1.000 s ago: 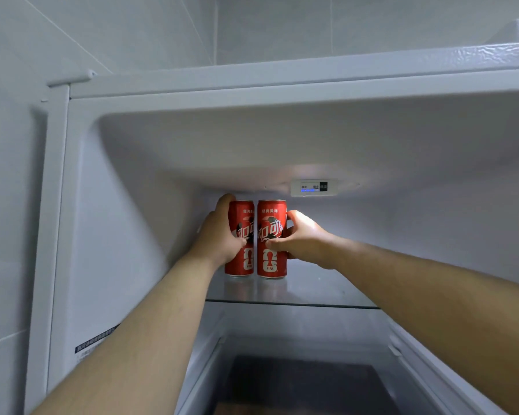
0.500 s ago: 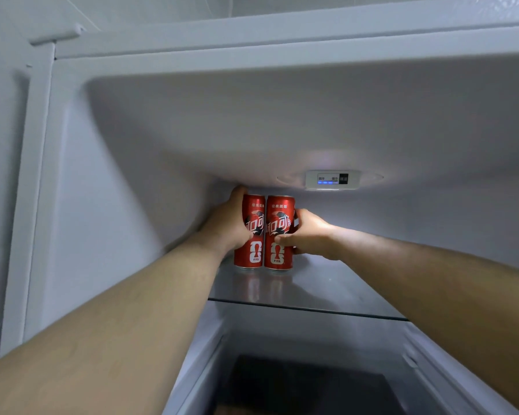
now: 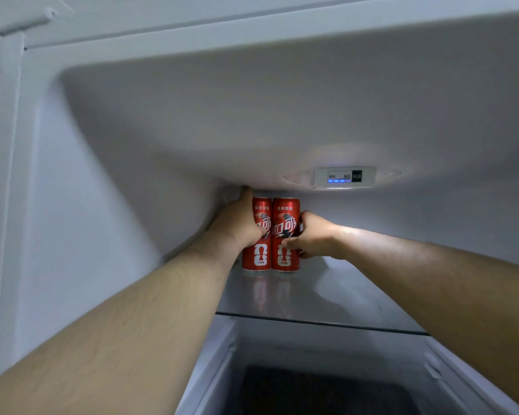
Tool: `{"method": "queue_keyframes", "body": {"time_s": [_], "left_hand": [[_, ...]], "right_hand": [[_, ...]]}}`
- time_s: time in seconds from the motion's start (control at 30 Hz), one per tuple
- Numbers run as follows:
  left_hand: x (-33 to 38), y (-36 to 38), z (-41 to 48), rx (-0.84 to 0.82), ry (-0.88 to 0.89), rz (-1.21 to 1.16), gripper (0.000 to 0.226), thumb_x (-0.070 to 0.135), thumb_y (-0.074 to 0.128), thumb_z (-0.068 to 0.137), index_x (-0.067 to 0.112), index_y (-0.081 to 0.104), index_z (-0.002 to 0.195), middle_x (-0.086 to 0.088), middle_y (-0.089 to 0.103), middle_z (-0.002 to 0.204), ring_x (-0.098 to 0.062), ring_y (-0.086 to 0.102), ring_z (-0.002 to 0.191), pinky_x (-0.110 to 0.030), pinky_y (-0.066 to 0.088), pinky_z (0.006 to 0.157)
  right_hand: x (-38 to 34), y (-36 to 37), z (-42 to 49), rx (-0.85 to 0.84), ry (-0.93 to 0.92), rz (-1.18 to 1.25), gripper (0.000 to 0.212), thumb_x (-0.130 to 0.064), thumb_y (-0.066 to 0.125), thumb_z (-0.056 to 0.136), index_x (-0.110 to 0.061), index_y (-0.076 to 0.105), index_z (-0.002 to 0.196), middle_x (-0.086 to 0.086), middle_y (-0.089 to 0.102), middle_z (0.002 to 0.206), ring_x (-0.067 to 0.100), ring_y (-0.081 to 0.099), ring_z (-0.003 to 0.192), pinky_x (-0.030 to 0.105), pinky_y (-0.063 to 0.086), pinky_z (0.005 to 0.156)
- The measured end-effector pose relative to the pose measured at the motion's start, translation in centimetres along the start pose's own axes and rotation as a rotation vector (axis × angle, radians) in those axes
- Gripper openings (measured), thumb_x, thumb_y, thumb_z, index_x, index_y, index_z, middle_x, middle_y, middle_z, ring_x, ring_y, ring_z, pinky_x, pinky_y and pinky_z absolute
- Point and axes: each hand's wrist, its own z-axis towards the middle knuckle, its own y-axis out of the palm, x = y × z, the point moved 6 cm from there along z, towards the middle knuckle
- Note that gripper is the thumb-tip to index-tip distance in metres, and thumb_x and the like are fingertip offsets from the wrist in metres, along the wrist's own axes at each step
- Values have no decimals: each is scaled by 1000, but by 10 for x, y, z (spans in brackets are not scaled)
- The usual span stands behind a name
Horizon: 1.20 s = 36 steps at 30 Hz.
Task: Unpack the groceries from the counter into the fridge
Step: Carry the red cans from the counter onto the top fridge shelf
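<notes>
Two tall red cola cans stand upright side by side, touching, at the back left of the fridge's top glass shelf [image 3: 321,298]. My left hand [image 3: 237,223] grips the left can [image 3: 259,256] from its left side, thumb across the front. My right hand [image 3: 312,235] grips the right can [image 3: 285,256] from its right side, thumb on the label. Both arms reach deep into the compartment.
The fridge's white ceiling hangs just above the cans, with a control panel [image 3: 343,176] lit blue. The left inner wall [image 3: 87,235] is close to my left hand. The shelf stretches bare to the right. A drawer compartment [image 3: 312,384] lies dark below the shelf.
Both hands have pushed the two cans farther back on the shelf, toward the rear left corner. The camera has moved closer and lower under the fridge ceiling.
</notes>
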Motion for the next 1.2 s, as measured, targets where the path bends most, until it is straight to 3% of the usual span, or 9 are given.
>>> {"method": "queue_keyframes", "body": {"time_s": [0.27,0.37,0.5,0.67,0.83,0.93,1.07,1.2], "left_hand": [[-12,9,10,8,-10,59,74,22,75,82,28,32,142,-5,55,135,-30,58,119,-52,48,99],[-14,13,15,1,20,116,69,22,74,82,29,37,139,-4,54,134,-29,58,118,-51,49,99],[-20,15,21,7,-7,97,53,23,66,90,26,41,136,-3,59,128,-25,61,112,-39,48,91],[-19,18,23,-6,-15,130,60,23,70,86,23,39,138,-6,57,130,-29,60,115,-47,49,99],[-26,22,26,-2,-45,50,53,22,67,88,27,41,134,-4,59,123,-29,61,113,-49,52,92],[-27,21,26,9,-60,-42,39,23,59,94,30,44,129,1,59,115,-26,61,113,-41,50,88],[-26,23,25,-9,-37,-3,59,18,67,88,26,38,139,-5,55,133,-30,57,120,-50,48,99],[-27,24,26,-15,-55,-42,56,18,66,89,27,40,138,-5,56,132,-29,58,119,-50,48,99]], "right_hand": [[11,6,7,34,-64,61,58,-20,75,86,-15,41,134,6,60,127,28,62,115,49,53,97],[16,5,10,43,-52,56,56,-23,75,86,-16,43,131,4,61,122,28,63,111,46,57,90],[20,6,13,51,-47,13,49,-29,75,86,-20,46,124,0,60,111,24,64,101,39,59,79],[22,3,16,89,-60,-64,41,-37,75,85,-26,46,112,-6,59,98,18,65,85,32,58,65],[25,0,18,147,-45,-163,36,-44,74,84,-24,49,100,-12,55,79,12,62,69,28,53,58],[25,-1,20,166,-47,-226,33,-46,73,85,-22,53,95,-8,59,80,8,57,63,26,50,59],[25,-3,20,207,-27,-328,35,-50,70,85,-19,57,93,-4,62,87,13,60,67,24,47,59],[26,-3,21,217,-23,-357,37,-54,69,85,-19,60,96,-2,67,93,15,62,73,26,49,64]]}}
